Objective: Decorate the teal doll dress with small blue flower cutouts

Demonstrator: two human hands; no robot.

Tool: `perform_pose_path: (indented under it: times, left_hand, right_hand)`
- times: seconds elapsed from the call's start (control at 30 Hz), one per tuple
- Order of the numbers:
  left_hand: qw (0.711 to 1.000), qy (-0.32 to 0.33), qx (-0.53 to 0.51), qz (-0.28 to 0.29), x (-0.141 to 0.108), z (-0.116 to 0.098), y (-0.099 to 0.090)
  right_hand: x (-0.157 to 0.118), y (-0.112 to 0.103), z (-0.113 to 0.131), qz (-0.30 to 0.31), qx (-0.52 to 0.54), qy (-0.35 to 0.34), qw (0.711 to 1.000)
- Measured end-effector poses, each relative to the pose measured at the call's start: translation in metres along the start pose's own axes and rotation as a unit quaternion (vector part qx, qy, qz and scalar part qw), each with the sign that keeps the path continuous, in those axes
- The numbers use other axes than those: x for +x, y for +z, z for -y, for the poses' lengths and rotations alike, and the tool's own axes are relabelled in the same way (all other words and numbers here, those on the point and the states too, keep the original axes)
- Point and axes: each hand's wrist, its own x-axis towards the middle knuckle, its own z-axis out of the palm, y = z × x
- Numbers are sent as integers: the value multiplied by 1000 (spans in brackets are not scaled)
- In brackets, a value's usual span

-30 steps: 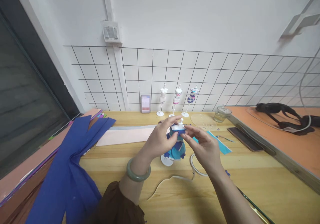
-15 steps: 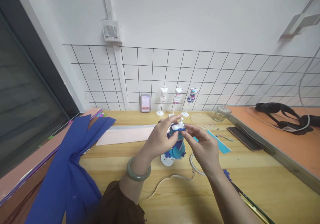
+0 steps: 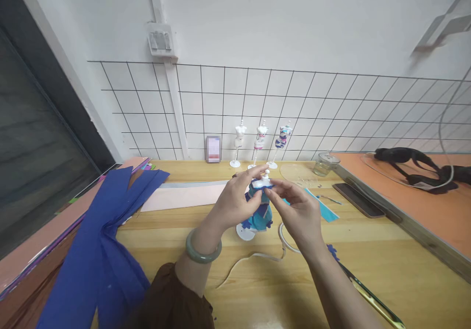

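A miniature dress-form mannequin (image 3: 262, 184) stands upright on its round white base (image 3: 245, 232). It wears a blue and turquoise layered dress (image 3: 259, 216) with dark blue flower shapes near the hem. My left hand (image 3: 239, 196) is closed around the left side of its upper body, thumb in front and fingers behind. On the opposite side, my right hand (image 3: 294, 206) pinches the dark blue edging at the chest between thumb and fingers. The fingers partly hide the bodice.
Three small mannequins (image 3: 261, 138) and a phone (image 3: 213, 149) stand by the wall. Blue fabric (image 3: 88, 240) lies left, beside a pale pink strip (image 3: 184, 196). A tape roll (image 3: 287, 240), glass jar (image 3: 326, 164), dark phone (image 3: 356, 200) and scissors (image 3: 375, 297) are on the right.
The view has shifted slightly. Both hands stay at the mannequin's chest, and the dark blue edging now lies in a smoother line across the front between the thumbs.
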Motion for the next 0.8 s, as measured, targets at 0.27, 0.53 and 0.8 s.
perform_pose_path:
  times: [0.27, 0.53, 0.8]
  left_hand:
    - [1000, 19, -8, 2, 0, -1, -1]
    - [1000, 15, -6, 10, -1, -2, -2]
    - [1000, 18, 25, 1, -1, 1, -1]
  right_hand:
    - [4, -2, -3, 9, 1, 10, 1000]
    - [8, -2, -8, 18, 14, 23, 999]
    - [6, -6, -8, 46, 11, 7, 999]
